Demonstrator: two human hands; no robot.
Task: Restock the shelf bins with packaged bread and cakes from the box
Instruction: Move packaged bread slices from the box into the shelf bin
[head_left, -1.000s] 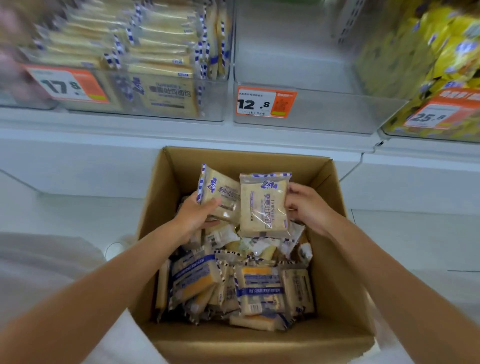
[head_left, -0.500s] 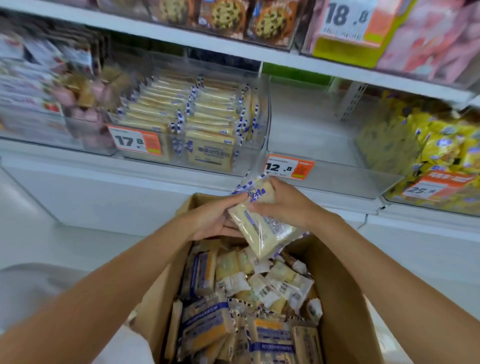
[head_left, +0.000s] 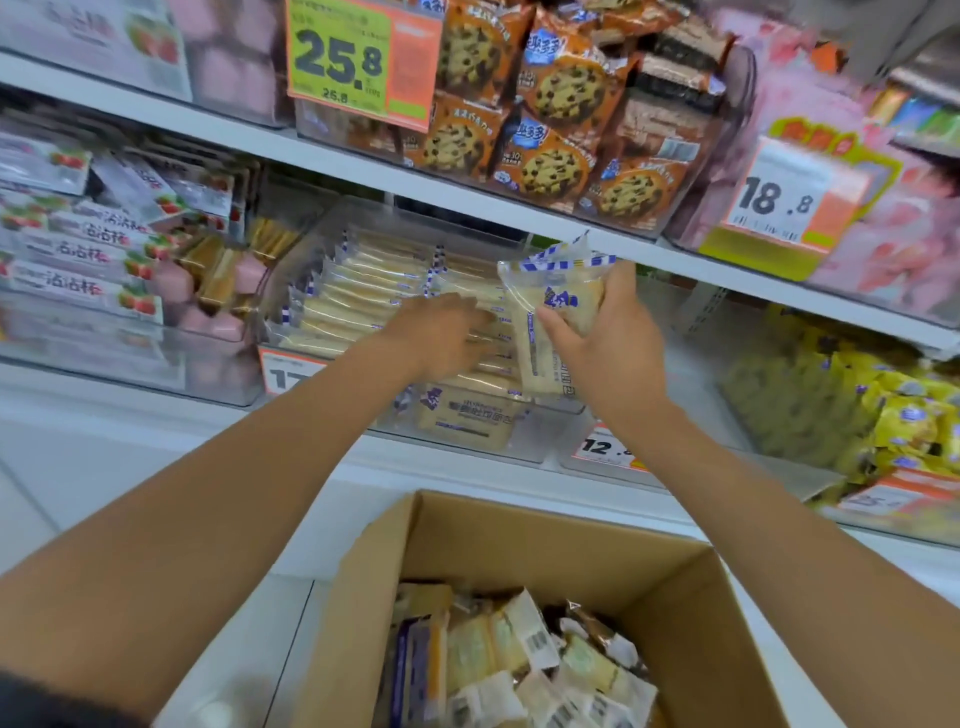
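Observation:
My right hand (head_left: 605, 343) grips a bundle of clear-wrapped pale bread packs (head_left: 558, 306) with blue-striped edges, held upright over the right end of a clear shelf bin (head_left: 540, 449). That bin holds rows of the same bread packs (head_left: 363, 296). My left hand (head_left: 441, 332) reaches into the bin with fingers spread flat on the stacked packs, holding nothing. Below, the open cardboard box (head_left: 524, 535) holds several more wrapped bread and cake packs (head_left: 524, 654).
To the right is a clear bin (head_left: 691, 374) with a 12.8 tag (head_left: 608, 449), then yellow packs (head_left: 893, 410). Pink strawberry packs (head_left: 78, 249) fill the left bin. The shelf above carries cookie bags (head_left: 561, 124) and price tags.
Both hands rose from the box up to the shelf bin. The packs passed fully into my right hand, and my left hand let go and moved onto the stacked packs in the bin.

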